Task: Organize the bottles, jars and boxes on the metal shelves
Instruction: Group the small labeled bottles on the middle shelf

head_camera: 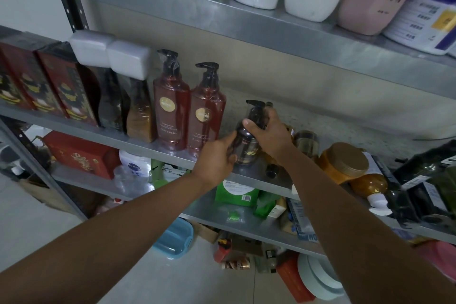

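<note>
Smooth grey metal shelves (81, 128) hold three glossy red boxes (66, 86) and two tall red plastic pump bottles (171, 111). Just right of these, at the middle shelf, is one small dark rounded pump bottle (246, 145). The left hand (217, 155) and right hand (269, 135) both curl round it.

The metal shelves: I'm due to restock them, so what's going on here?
A person is sorting the middle shelf. Both hands hold a small dark pump bottle: the left hand grips its body, the right hand wraps its neck. It is just right of two upright red pump bottles. Further right, an amber jar and other bottles lie tumbled.
</note>
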